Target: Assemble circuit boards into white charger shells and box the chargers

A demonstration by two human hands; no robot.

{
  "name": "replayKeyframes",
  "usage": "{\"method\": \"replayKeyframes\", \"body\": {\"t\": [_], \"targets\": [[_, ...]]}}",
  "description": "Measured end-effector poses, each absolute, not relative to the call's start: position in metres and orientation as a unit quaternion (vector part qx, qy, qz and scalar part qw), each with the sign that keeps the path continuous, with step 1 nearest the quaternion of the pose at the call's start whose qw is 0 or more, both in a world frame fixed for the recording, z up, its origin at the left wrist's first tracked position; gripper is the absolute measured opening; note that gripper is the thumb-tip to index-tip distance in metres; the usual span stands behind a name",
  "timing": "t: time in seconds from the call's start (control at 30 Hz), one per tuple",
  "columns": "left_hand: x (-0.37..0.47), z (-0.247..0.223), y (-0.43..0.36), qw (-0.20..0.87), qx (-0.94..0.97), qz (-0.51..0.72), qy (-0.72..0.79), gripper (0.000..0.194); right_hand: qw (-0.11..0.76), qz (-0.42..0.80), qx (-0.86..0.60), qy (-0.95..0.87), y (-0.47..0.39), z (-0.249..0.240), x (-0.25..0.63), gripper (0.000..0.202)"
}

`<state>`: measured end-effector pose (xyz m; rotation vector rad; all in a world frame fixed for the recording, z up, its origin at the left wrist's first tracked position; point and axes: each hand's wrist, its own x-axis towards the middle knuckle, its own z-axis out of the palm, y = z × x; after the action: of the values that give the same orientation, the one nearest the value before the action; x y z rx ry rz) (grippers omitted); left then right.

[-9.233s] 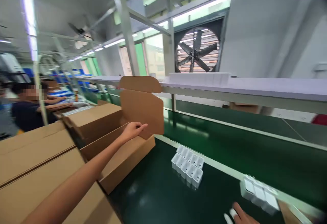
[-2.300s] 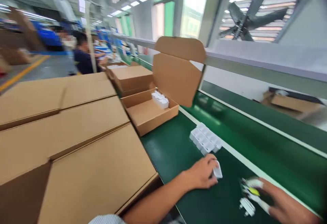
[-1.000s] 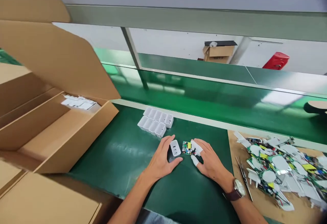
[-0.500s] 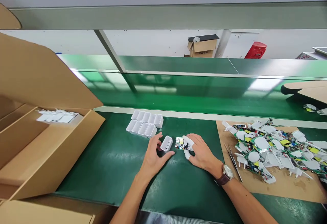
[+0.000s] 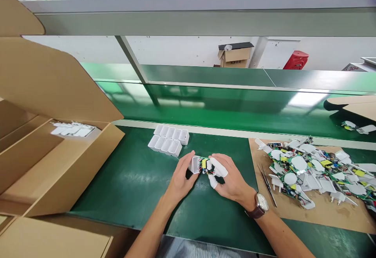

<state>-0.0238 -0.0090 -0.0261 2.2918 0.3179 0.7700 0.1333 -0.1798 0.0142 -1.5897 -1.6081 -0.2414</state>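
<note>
Near the middle of the green tabletop, my left hand grips a small white plastic housing between thumb and fingers, its open side facing right. My right hand, with white covers on some fingertips and a watch on the wrist, holds a small circuit board with a yellow part. The board's left end meets the housing's open side; whether it reaches inside is hard to tell. Behind my left hand stand two rows of white housings, open sides up.
A large open cardboard box with dividers stands at the left. On the right, a cardboard sheet bears a pile of circuit boards and white parts, with tweezers at its left edge. A raised ledge runs behind.
My left hand has taken hold of the housing and turned its open side to the right. The board and housing have come together. The view has shifted slightly.
</note>
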Motion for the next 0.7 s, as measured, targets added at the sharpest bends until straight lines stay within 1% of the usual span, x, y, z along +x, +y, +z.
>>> {"method": "replayKeyframes", "body": {"t": [0.1, 0.3, 0.5, 0.7], "targets": [[-0.0249, -0.0261, -0.0091, 0.341, 0.887, 0.284, 0.13, 0.061, 0.397, -0.111, -0.635, -0.654, -0.1797, 0.0141, 0.1311, 0.068], [-0.0239, -0.0231, -0.0096, 0.328, 0.894, 0.288, 0.099, 0.061, 0.393, -0.122, -0.633, -0.656, -0.1788, 0.0163, 0.1286, 0.065], [-0.0221, -0.0212, -0.0089, 0.314, 0.898, 0.298, 0.074, 0.061, 0.377, -0.114, -0.645, -0.655, -0.1791, 0.0127, 0.1293, 0.07], [-0.0217, -0.0237, -0.0084, 0.307, 0.9, 0.302, 0.066, 0.06, 0.369, -0.108, -0.649, -0.656, -0.1796, 0.0103, 0.1296, 0.071]]}}
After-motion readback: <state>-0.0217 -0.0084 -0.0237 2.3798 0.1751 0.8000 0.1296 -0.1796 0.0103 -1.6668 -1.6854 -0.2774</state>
